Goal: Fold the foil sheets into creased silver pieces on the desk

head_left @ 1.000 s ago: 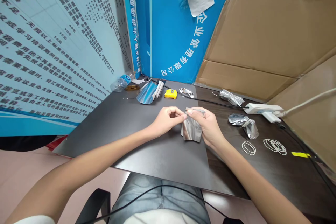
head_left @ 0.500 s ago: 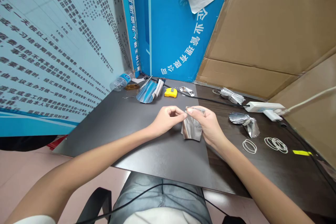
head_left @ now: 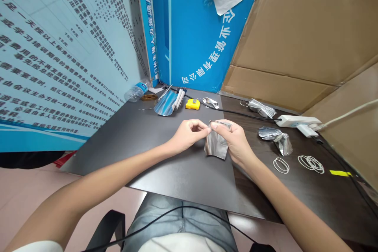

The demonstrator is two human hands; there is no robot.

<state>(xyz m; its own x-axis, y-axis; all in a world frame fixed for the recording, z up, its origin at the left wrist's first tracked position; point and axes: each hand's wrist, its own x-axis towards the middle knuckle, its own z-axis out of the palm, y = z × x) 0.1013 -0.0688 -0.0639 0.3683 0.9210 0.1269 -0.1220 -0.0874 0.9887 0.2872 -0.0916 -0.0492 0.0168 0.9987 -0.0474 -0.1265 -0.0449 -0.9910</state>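
A small sheet of silver foil (head_left: 217,145), looking like a flat pouch, hangs between my hands above the table. My left hand (head_left: 191,134) pinches its upper left corner with thumb and index finger. Along the top right edge, my right hand (head_left: 234,138) grips it, the thumb in front and the fingers behind. Part of the foil's upper edge is hidden by the right thumb. To the right lie a bundle of silver foil strips (head_left: 276,138) and a second tied bundle (head_left: 261,108). White rubber bands (head_left: 311,163) rest nearer me, beside another pair (head_left: 280,165).
Farther back stand a yellow tape measure (head_left: 192,104), a curled blue-and-silver sheet (head_left: 168,102), a crumpled clear wrapper (head_left: 210,102) and a plastic bottle (head_left: 137,91). A white power strip (head_left: 299,120) with cables is at the right, near a yellow strip (head_left: 340,173). Panels and cardboard (head_left: 295,27) enclose the table.
Both hands keep the same grip on the foil. Its lower edge has swung very slightly; the whole view has shifted a little.
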